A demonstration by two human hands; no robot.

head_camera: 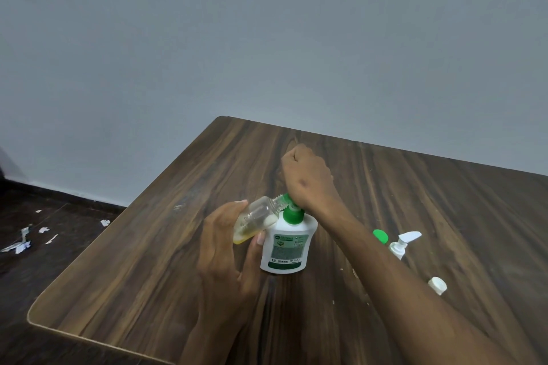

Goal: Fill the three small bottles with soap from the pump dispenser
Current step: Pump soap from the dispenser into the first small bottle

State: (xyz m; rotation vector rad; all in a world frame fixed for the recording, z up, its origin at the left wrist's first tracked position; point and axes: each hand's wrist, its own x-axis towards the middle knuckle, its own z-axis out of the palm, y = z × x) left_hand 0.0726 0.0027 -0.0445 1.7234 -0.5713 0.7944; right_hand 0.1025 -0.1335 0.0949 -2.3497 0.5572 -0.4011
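- Left hand (228, 249) grips a tilted clear small bottle (255, 221), its neck at the pump dispenser (286, 241) spout.
- Right hand (307, 178), clenched, presses the dispenser's green pump head (292, 212).

Left hand (228, 246) raised near centre, palm turned right, fingers and thumb curled round a tilted small bottle (257, 220), thumb tip near its base. Left forearm rising from the near edge, just left of centre. Right hand (307, 178) farther and slightly right, fist closed, knuckles up, heel pressing down on the pump (289, 210). Right wrist bent, forearm running long and diagonal from the near right corner, crossing above the left hand's side.
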